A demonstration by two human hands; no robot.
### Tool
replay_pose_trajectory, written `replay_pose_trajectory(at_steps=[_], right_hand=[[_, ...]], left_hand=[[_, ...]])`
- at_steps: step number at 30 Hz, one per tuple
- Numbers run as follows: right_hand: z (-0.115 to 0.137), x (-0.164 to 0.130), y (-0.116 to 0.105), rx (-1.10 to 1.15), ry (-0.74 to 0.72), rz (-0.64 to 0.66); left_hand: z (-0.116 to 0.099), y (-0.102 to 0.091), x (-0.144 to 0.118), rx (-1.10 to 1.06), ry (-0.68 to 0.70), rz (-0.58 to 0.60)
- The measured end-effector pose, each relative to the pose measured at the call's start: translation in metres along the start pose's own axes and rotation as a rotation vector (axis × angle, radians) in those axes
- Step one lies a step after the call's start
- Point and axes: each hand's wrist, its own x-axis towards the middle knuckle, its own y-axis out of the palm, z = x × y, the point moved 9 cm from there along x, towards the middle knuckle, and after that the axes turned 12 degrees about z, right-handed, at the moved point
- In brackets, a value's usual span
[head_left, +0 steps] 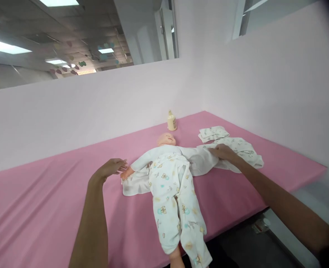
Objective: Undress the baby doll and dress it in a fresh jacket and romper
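The left grip (112, 166) is held open, fingers spread, just above the doll's (167, 163) bare hand at the edge of a white cloth (133, 186). The right grip (222, 152) is laid flat and open on the doll's white sleeve (202, 160), beside patterned garments (244, 149). The doll is stretched on its back on the pink table (41, 201), a bottle (171, 121) near its head.
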Motion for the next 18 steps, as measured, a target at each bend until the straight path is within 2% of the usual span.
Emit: replay_pose_trajectory(at_steps=[2,4,5,6,8,10,12,14,16,18], right_hand=[[0.005,0.004,0.005,0.012,-0.009,-0.027],[0.005,0.007,0.007,0.023,-0.029,-0.085],[0.005,0.008,0.007,0.026,-0.045,-0.110],[0.003,0.009,0.007,0.028,-0.059,-0.131],[0.003,0.008,0.005,0.042,-0.095,-0.180],[0.005,0.004,-0.002,0.090,-0.143,-0.239],[0.009,0.000,-0.012,0.159,-0.201,-0.302],[0.012,-0.002,-0.027,0.245,-0.243,-0.357],[0.006,0.003,-0.046,0.373,-0.238,-0.402],[-0.006,0.012,-0.069,0.487,-0.202,-0.453]], left_hand=[[-0.016,-0.001,-0.006,0.146,-0.012,-0.122],[-0.051,0.006,-0.017,0.308,0.055,-0.287],[-0.075,0.017,-0.022,0.386,0.131,-0.354],[-0.103,0.036,-0.024,0.415,0.276,-0.353],[-0.157,0.091,-0.022,0.458,0.564,-0.183],[-0.197,0.143,-0.013,0.572,0.720,-0.018],[-0.211,0.186,0.009,0.727,0.677,0.158],[-0.213,0.207,0.031,0.856,0.577,0.231],[-0.210,0.214,0.044,0.932,0.512,0.247],[-0.205,0.211,0.048,0.961,0.470,0.254]])
